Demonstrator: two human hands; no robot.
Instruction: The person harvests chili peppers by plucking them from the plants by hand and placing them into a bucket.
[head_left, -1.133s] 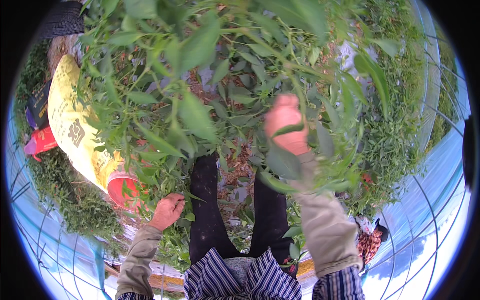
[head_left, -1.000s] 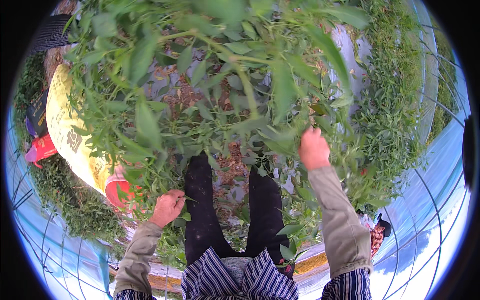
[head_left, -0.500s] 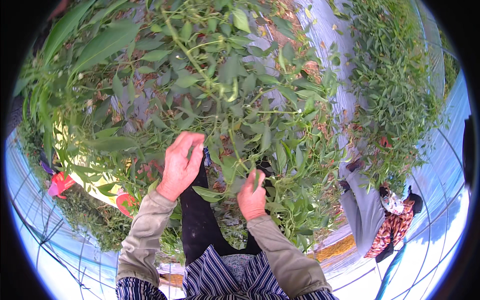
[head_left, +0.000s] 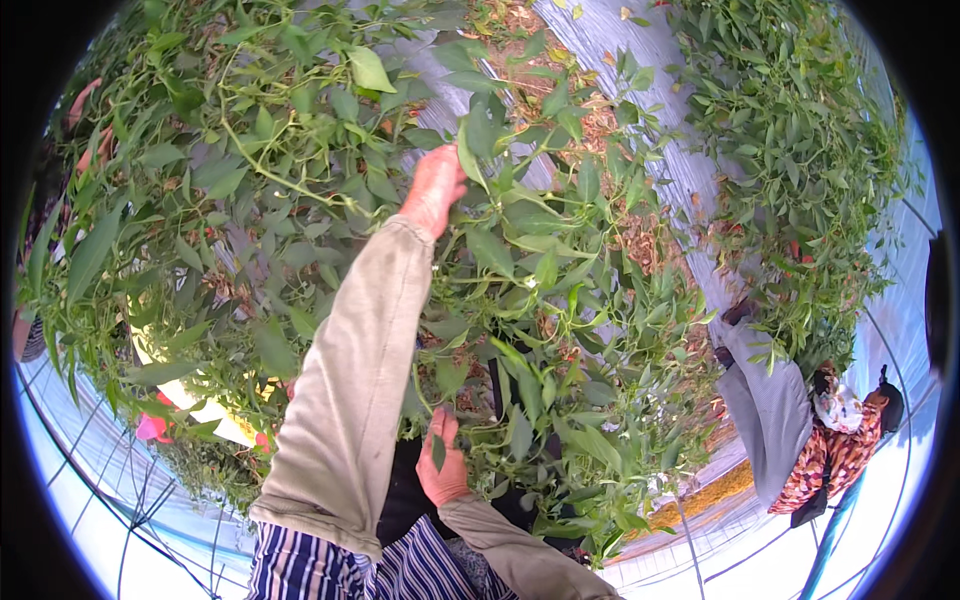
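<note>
Hands [head_left: 434, 192] among leafy green plants [head_left: 490, 251], left farther out than right

A person [head_left: 790, 430] in grey trousers [head_left: 765, 425], an orange-brown patterned top [head_left: 830, 465] and a dark cap [head_left: 888, 405] bends at right. Silver-grey plastic film [head_left: 665, 135] lies along the ground [head_left: 642, 238]; translucent blue plastic sheeting [head_left: 915, 285] stands beyond.

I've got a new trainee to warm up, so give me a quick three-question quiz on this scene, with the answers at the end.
1. Of the left hand and the right hand, which is nearer the wearer's lap? A) left B) right
2. True or false: the other person at the right wears a dark cap.
3. Fill in: the wearer's own shirt has a ____ pattern.

Key: 1. B; 2. true; 3. striped.
</note>
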